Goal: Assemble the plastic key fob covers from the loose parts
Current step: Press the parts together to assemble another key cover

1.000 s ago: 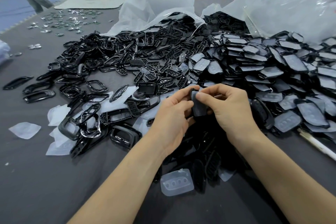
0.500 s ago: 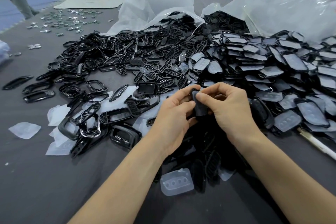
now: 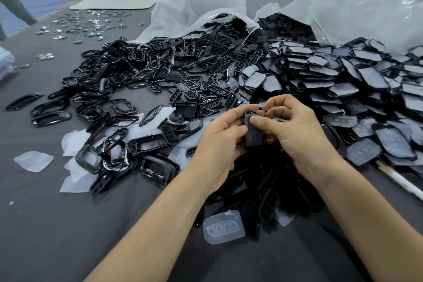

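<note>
Both hands meet over the middle of the table around one dark key fob cover (image 3: 253, 134), held upright. My left hand (image 3: 219, 142) grips its left edge with thumb and fingers. My right hand (image 3: 295, 130) pinches its upper right side, the thumb pressed on its face. Black frame parts (image 3: 114, 153) lie loose to the left. A heap of black button inserts (image 3: 206, 89) spreads behind the hands. Covers with clear pads (image 3: 366, 89) pile up on the right. Under my wrists sits a dark pile of parts (image 3: 270, 190).
A clear silicone button pad (image 3: 223, 228) lies near the front between my forearms. Two plastic bags (image 3: 366, 7) spill parts at the back. Small metal pieces (image 3: 87, 23) are scattered far left. A white stick (image 3: 398, 181) lies at the right. A person's leg (image 3: 13, 4) shows far left.
Both hands stay on the cover in the same place. The right fingers have shifted slightly along its top edge.
</note>
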`<action>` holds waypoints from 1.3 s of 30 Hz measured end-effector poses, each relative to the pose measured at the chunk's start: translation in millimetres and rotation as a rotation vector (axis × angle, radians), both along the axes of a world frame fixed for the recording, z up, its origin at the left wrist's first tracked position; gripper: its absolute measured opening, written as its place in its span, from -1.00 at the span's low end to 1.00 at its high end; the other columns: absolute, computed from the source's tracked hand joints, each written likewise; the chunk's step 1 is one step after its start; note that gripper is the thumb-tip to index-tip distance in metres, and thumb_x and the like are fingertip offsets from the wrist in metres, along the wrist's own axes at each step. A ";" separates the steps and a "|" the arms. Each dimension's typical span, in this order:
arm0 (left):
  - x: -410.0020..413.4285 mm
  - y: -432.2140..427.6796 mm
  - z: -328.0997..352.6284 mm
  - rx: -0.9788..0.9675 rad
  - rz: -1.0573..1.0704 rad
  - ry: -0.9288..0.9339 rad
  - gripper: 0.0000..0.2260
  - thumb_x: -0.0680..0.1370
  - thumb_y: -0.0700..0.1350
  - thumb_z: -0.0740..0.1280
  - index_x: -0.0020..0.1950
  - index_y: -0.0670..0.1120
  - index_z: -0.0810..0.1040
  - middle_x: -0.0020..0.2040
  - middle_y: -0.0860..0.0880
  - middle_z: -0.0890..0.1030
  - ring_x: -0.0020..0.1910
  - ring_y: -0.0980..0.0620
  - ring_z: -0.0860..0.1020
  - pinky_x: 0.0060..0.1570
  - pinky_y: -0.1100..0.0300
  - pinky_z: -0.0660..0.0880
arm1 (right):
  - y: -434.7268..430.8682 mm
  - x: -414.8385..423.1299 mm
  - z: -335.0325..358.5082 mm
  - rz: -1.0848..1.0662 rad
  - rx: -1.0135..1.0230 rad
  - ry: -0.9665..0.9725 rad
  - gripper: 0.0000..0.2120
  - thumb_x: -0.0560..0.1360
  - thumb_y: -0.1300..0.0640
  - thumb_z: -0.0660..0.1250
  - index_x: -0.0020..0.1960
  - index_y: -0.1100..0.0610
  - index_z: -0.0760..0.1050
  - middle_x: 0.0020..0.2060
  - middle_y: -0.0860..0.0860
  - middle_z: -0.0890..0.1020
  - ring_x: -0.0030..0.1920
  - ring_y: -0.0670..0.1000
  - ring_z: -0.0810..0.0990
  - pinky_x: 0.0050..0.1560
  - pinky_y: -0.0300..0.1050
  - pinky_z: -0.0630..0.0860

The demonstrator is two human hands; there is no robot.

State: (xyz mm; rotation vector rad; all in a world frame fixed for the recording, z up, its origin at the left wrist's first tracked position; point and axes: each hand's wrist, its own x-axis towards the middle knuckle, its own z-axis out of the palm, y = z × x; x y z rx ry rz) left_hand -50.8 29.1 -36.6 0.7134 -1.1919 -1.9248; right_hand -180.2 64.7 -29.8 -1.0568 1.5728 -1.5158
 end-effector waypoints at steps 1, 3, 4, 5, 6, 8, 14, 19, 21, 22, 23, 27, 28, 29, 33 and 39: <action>-0.1 0.1 -0.2 -0.005 0.004 -0.014 -0.64 0.58 -0.42 0.07 0.13 -0.11 0.57 0.00 -0.05 0.67 -0.04 0.02 0.63 -0.17 0.20 0.59 | 0.3 -0.8 0.5 0.017 -0.001 0.000 -0.75 0.37 0.31 0.49 -0.20 0.03 0.48 -0.32 -0.02 0.51 -0.44 -0.15 0.46 -0.47 -0.32 0.42; -0.6 0.4 -0.1 -0.009 0.009 -0.036 -0.64 0.58 -0.41 0.07 0.17 -0.10 0.56 0.04 -0.08 0.66 0.00 -0.01 0.61 -0.07 0.14 0.59 | 0.7 -0.9 0.8 0.041 -0.013 0.004 -0.75 0.37 0.32 0.48 -0.24 0.01 0.51 -0.32 0.00 0.49 -0.42 -0.13 0.46 -0.45 -0.32 0.41; -0.7 0.3 0.2 -0.005 0.010 -0.041 -0.64 0.59 -0.40 0.08 0.19 -0.11 0.55 0.06 -0.09 0.65 0.00 -0.01 0.61 -0.04 0.11 0.58 | 0.6 -0.7 0.8 0.051 -0.027 0.014 -0.76 0.38 0.33 0.47 -0.24 0.01 0.53 -0.33 0.01 0.48 -0.41 -0.14 0.46 -0.43 -0.34 0.42; -0.5 -0.1 0.4 -0.001 0.013 -0.042 -0.64 0.59 -0.39 0.08 0.22 -0.12 0.54 0.07 -0.09 0.65 -0.01 0.00 0.61 -0.02 0.09 0.57 | 0.6 -0.8 1.1 0.060 -0.047 0.032 -0.76 0.38 0.34 0.47 -0.24 0.01 0.54 -0.33 0.00 0.47 -0.40 -0.17 0.48 -0.40 -0.36 0.42; -0.1 -0.7 0.5 0.000 0.017 -0.043 -0.65 0.60 -0.39 0.08 0.23 -0.12 0.54 0.06 -0.09 0.65 -0.01 0.01 0.61 -0.02 0.09 0.57 | 0.4 -0.7 1.3 0.070 -0.069 0.056 -0.76 0.38 0.34 0.47 -0.23 0.01 0.55 -0.34 -0.01 0.47 -0.38 -0.20 0.50 -0.36 -0.37 0.43; 0.4 -1.4 0.8 0.000 0.023 -0.046 -0.66 0.60 -0.38 0.09 0.25 -0.13 0.53 0.06 -0.08 0.64 -0.01 0.01 0.61 -0.03 0.09 0.57 | 0.2 -0.7 1.2 0.080 -0.103 0.112 -0.75 0.38 0.34 0.47 -0.22 0.00 0.57 -0.34 -0.04 0.47 -0.36 -0.21 0.51 -0.27 -0.35 0.46; -0.2 0.1 0.4 0.018 0.033 -0.055 -0.66 0.61 -0.37 0.10 0.26 -0.12 0.53 0.11 -0.13 0.63 0.06 -0.04 0.59 -0.02 0.08 0.58 | -0.5 -1.5 1.2 0.056 -0.107 0.267 -0.73 0.37 0.29 0.49 -0.23 -0.08 0.57 -0.27 -0.07 0.50 -0.37 -0.07 0.39 -0.25 -0.28 0.43; 1.1 0.1 2.1 0.020 0.039 -0.081 -0.65 0.61 -0.37 0.09 0.31 -0.17 0.51 0.19 -0.20 0.61 0.14 -0.12 0.58 0.08 -0.02 0.54 | 2.7 1.3 5.3 0.034 -0.133 0.449 -0.78 0.37 0.25 0.48 -0.21 -0.07 0.58 -0.11 0.00 0.54 -0.38 -0.12 0.45 -0.16 -0.18 0.46; 0.6 0.7 2.3 0.022 0.042 -0.095 -0.65 0.61 -0.37 0.10 0.32 -0.19 0.50 0.20 -0.21 0.60 0.11 -0.11 0.57 0.10 -0.04 0.53 | 3.0 1.2 6.0 0.028 -0.125 0.467 -0.81 0.37 0.25 0.49 -0.21 -0.03 0.59 -0.11 0.00 0.56 -0.36 -0.08 0.47 -0.16 -0.19 0.46; 0.2 0.8 2.4 0.022 0.043 -0.100 -0.65 0.61 -0.37 0.10 0.33 -0.19 0.49 0.19 -0.21 0.60 0.09 -0.09 0.57 0.10 -0.04 0.53 | 2.7 1.0 6.1 0.024 -0.121 0.468 -0.81 0.36 0.25 0.49 -0.22 -0.02 0.59 -0.12 0.00 0.57 -0.35 -0.06 0.47 -0.17 -0.19 0.46; -0.2 0.9 2.1 0.021 0.045 -0.102 -0.65 0.61 -0.37 0.10 0.33 -0.18 0.49 0.17 -0.20 0.61 0.07 -0.08 0.58 0.10 -0.04 0.53 | 2.4 1.1 6.1 0.022 -0.114 0.465 -0.81 0.36 0.25 0.49 -0.22 -0.02 0.58 -0.12 0.00 0.58 -0.34 -0.05 0.48 -0.16 -0.18 0.47; -0.9 0.6 0.3 0.022 0.037 -0.088 -0.65 0.62 -0.38 0.09 0.32 -0.17 0.50 0.02 -0.10 0.63 -0.07 0.02 0.59 -0.02 0.08 0.57 | 1.3 1.1 6.3 0.031 -0.073 0.451 -0.77 0.37 0.26 0.48 -0.28 -0.04 0.54 -0.15 -0.01 0.61 -0.28 0.03 0.52 -0.11 -0.10 0.48; -0.8 0.5 0.2 0.022 0.033 -0.087 -0.65 0.62 -0.38 0.09 0.32 -0.17 0.50 0.00 -0.08 0.63 -0.09 0.04 0.59 -0.04 0.11 0.58 | 1.3 0.5 6.6 0.044 -0.063 0.446 -0.77 0.38 0.26 0.48 -0.28 -0.04 0.54 -0.17 -0.01 0.62 -0.25 0.07 0.54 -0.09 -0.09 0.49; -0.8 0.6 0.1 0.021 0.030 -0.090 -0.65 0.62 -0.38 0.09 0.33 -0.17 0.49 -0.01 -0.08 0.63 -0.09 0.05 0.59 -0.05 0.12 0.58 | 1.4 -0.2 7.3 0.058 -0.054 0.450 -0.77 0.39 0.26 0.47 -0.28 -0.04 0.54 -0.17 -0.01 0.62 -0.21 0.09 0.56 -0.08 -0.08 0.49; -1.9 1.3 -0.4 -0.030 0.034 -0.137 -0.65 0.62 -0.37 0.11 0.32 -0.13 0.50 0.01 -0.05 0.63 -0.10 0.10 0.59 -0.03 0.13 0.57 | 1.3 -1.3 7.4 0.071 -0.043 0.492 -0.77 0.40 0.25 0.46 -0.27 -0.05 0.53 -0.19 -0.01 0.61 -0.24 0.02 0.54 -0.12 -0.14 0.46; 0.0 1.1 -1.3 -0.094 0.033 -0.187 -0.65 0.61 -0.37 0.12 0.27 -0.08 0.55 0.00 -0.04 0.65 -0.10 0.09 0.60 0.11 -0.03 0.53 | 0.9 -2.1 4.3 0.056 -0.046 0.387 -0.78 0.40 0.25 0.46 -0.20 -0.01 0.47 -0.33 -0.11 0.53 -0.38 -0.12 0.43 -0.28 -0.29 0.40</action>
